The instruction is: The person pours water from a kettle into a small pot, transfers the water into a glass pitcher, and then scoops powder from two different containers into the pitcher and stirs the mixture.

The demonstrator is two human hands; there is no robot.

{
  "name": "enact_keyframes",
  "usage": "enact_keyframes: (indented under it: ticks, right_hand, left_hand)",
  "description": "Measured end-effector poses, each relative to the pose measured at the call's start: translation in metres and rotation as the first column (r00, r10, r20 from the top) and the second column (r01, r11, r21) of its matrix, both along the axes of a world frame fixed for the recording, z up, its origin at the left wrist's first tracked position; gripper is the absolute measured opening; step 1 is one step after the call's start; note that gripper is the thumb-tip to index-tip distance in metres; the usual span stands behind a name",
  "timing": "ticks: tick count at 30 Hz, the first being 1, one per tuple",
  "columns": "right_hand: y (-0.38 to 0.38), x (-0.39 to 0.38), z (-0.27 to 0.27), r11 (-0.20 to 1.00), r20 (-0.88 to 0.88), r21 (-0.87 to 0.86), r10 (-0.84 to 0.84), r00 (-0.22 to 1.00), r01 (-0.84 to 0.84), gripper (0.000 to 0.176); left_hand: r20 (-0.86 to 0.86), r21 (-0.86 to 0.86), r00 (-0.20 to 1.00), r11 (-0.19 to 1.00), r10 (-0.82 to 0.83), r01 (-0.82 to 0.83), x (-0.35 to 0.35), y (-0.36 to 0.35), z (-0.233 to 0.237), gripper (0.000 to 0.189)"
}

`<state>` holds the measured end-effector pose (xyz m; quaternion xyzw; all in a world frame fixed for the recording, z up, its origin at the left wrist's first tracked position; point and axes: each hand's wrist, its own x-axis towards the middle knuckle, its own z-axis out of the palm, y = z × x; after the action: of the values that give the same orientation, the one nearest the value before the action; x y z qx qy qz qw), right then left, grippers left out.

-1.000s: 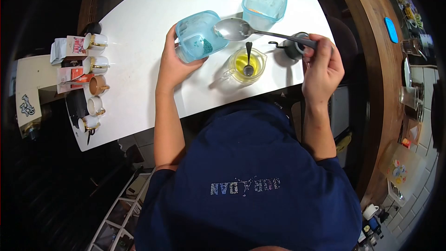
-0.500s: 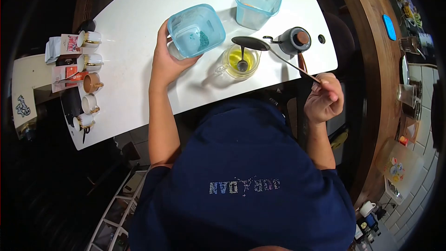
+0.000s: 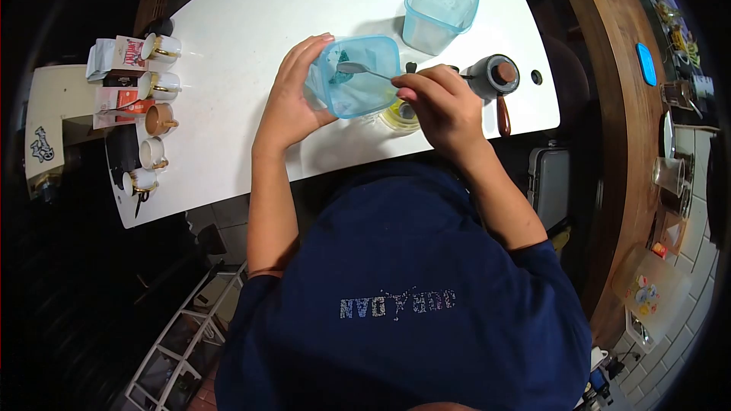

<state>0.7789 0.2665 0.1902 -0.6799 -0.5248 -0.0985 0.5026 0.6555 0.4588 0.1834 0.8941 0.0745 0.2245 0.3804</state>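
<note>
My left hand (image 3: 288, 103) is wrapped round the side of a translucent blue plastic container (image 3: 365, 99), tilted above the white table. Some teal-green powder or grains (image 3: 340, 68) lie inside it. Pinched by its handle in my right hand (image 3: 449, 110) is a metal spoon (image 3: 358, 68), its bowl inside the container at the powder. Below and partly hidden by the container and my right hand stands a glass cup (image 3: 400, 118) with yellow liquid. A second blue container (image 3: 440, 15) stands upright farther back.
A dark grey pot (image 3: 487, 76) with a brown knob and handle stands right of my right hand. Several cups (image 3: 160, 85) and printed packets (image 3: 126, 99) line the left of the white table (image 3: 236, 38). A wooden counter (image 3: 636, 137) runs along the right.
My right hand has moved left with the spoon, bringing its bowl into the held container. The container has shifted right, tilting more, and now partly covers the glass cup.
</note>
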Motion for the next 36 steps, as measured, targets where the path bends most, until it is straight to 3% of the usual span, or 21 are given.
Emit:
enact_keyframes:
  ticks: [11, 17, 19, 25, 29, 34, 36]
  right_hand:
    - [0.019, 0.000, -0.011, 0.998, -0.071, 0.000, 0.060, 0.996, -0.060, 0.012]
    - [0.023, 0.000, -0.016, 0.994, -0.245, 0.004, -0.104, 0.964, 0.108, 0.007]
    - [0.024, -0.001, -0.020, 0.979, -0.343, 0.078, -0.151, 0.927, 0.189, 0.007]
    - [0.013, 0.004, -0.007, 0.970, -0.521, 0.049, -0.180, 0.834, 0.240, 0.017]
    - [-0.004, 0.007, 0.011, 0.944, -0.650, 0.097, -0.181, 0.738, 0.317, 0.022]
    - [-0.039, 0.009, 0.017, 0.884, -0.652, 0.246, -0.153, 0.742, 0.399, 0.023]
    - [-0.056, 0.004, 0.010, 0.837, -0.663, 0.345, -0.104, 0.741, 0.426, 0.024]
  left_hand:
    - [-0.024, 0.061, 0.999, 0.998, 0.024, -0.022, 0.002, -0.004, 0.007, 0.085]
    - [-0.006, 0.135, 1.000, 0.991, 0.021, -0.020, 0.003, 0.000, 0.007, 0.082]
    - [-0.011, 0.141, 1.000, 0.990, 0.022, -0.020, 0.003, 0.000, 0.007, 0.082]
    - [-0.053, 0.104, 0.994, 0.991, 0.093, -0.087, 0.001, 0.004, 0.001, 0.086]
    - [-0.105, -0.025, 0.984, 0.988, 0.146, -0.150, 0.001, 0.007, 0.000, 0.089]
    - [-0.098, -0.065, 0.975, 0.976, 0.200, -0.206, 0.008, 0.009, -0.004, 0.090]
    - [-0.099, -0.189, 0.970, 0.953, 0.222, -0.237, 0.011, 0.010, -0.005, 0.091]
